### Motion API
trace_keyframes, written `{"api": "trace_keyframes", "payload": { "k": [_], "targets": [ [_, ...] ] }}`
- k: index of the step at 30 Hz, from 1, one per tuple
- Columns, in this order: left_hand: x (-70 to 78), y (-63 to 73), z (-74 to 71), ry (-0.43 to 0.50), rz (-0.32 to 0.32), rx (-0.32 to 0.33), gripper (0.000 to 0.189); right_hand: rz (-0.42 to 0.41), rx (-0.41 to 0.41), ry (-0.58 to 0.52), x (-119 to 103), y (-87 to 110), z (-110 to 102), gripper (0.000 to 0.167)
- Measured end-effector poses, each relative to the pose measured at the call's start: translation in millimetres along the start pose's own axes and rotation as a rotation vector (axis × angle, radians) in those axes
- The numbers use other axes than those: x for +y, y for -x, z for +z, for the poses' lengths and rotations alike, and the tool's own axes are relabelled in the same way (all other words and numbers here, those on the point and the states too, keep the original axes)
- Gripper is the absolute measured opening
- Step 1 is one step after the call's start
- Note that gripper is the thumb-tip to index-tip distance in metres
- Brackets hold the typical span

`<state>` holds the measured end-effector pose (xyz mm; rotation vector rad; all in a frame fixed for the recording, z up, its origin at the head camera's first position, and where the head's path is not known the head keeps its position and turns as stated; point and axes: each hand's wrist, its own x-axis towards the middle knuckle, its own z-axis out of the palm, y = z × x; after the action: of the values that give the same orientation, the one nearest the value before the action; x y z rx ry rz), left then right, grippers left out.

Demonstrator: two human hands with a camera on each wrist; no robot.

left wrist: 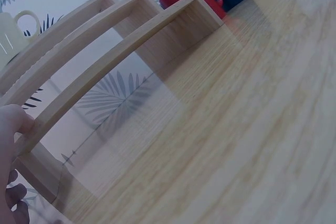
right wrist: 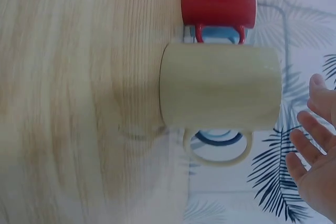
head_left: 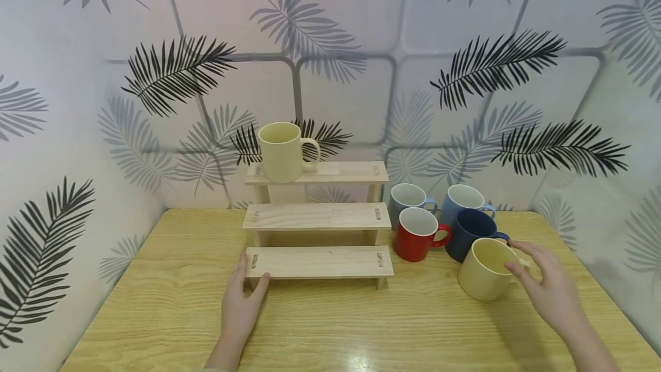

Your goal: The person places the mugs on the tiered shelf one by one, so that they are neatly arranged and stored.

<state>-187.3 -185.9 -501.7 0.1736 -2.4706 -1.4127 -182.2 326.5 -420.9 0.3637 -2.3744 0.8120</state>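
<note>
My left hand (head_left: 241, 305) holds the left end of the lowest step of a three-tier wooden shelf (head_left: 319, 263), its thumb at the front edge. A pale yellow mug (head_left: 284, 157) stands upright on the left part of the top step, handle to the right. At the right, my right hand (head_left: 553, 289) is by a second pale yellow mug (head_left: 480, 277) on the table, thumb and fingers spread around its handle side. In the right wrist view, the fingers (right wrist: 315, 150) are apart from this yellow mug (right wrist: 220, 86).
Right of the shelf, a red mug (head_left: 413, 247), a dark blue mug (head_left: 462, 240), a light blue mug (head_left: 454, 197) and a grey-blue mug (head_left: 400, 205) stand close together on the wooden table (head_left: 330, 326). A leaf-patterned wall covering (head_left: 341, 90) rises behind the table.
</note>
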Motion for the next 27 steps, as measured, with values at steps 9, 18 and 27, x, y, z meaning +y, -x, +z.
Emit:
{"api": "trace_keyframes", "payload": {
  "k": [9,18,27],
  "targets": [
    [1.0,0.2,-0.6,0.003,-0.014,-0.002,0.079,0.095,-0.049,0.044,23.8,4.6,-8.5,0.035],
    [0.8,0.4,-0.4,-0.002,-0.012,0.002,0.078,0.141,-0.107,0.055,38.6,8.0,-8.3,0.033],
    [0.4,0.0,0.2,0.002,-0.009,-0.003,0.079,0.116,-0.056,0.001,49.5,12.2,-1.8,0.027]
  ]
}}
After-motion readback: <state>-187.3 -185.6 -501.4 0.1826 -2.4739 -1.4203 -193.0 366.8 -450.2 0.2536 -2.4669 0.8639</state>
